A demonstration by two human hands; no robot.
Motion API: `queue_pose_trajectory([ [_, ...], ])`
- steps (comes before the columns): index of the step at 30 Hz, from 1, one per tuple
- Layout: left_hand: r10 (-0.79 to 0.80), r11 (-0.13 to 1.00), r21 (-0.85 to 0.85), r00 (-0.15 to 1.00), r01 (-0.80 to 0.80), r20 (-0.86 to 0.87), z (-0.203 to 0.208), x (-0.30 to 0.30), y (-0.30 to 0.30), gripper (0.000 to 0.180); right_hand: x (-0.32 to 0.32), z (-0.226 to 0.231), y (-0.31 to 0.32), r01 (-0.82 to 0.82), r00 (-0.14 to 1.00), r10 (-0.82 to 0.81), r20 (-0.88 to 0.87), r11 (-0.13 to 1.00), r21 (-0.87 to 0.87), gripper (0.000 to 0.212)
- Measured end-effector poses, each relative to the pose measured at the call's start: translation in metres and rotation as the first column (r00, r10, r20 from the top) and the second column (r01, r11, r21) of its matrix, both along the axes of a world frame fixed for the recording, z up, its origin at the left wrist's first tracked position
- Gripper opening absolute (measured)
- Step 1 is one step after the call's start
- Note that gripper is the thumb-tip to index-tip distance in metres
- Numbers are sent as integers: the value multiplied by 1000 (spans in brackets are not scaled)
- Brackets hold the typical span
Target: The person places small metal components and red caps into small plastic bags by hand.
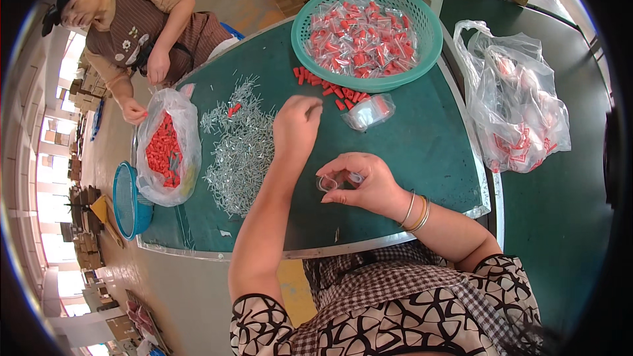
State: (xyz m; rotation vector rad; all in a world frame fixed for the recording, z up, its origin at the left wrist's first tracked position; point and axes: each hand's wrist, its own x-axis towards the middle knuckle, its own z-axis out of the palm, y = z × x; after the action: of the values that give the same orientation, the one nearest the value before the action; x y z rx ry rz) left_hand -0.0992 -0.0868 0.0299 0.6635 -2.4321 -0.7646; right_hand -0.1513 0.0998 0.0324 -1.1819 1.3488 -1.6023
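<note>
You work at a green felt-like counter [422, 151] with a metal edge, cardboard boxes stacked around the room. Your left hand [297, 125] hovers fingers-curled, pinching something small above the heap of thin silvery metal pins [241, 151]. Your right hand [359, 181] grips a small clear plastic bag [331, 181] near the counter's front edge. Loose red plastic plugs [330, 87] lie by a teal mesh basket [432, 39] of filled bags. A co-worker's hand [134, 113] reaches a bag of red plugs [166, 148].
</note>
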Motion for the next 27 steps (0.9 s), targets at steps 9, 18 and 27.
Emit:
queue_pose_trajectory([
  [9,-70,946,-304,985,116,157,-30,-49,-10,22,-3,-1,5,9,1000,-9,13,1000,-18,37],
  [18,-78,964,-266,983,32,-166,-17,-9,-14,24,-2,1,3,2,986,-8,168,999,37,38],
  [27,-60,998,-15,964,58,-259,45,90,74,16,-1,-13,-3,43,978,-44,206,999,10,39],
])
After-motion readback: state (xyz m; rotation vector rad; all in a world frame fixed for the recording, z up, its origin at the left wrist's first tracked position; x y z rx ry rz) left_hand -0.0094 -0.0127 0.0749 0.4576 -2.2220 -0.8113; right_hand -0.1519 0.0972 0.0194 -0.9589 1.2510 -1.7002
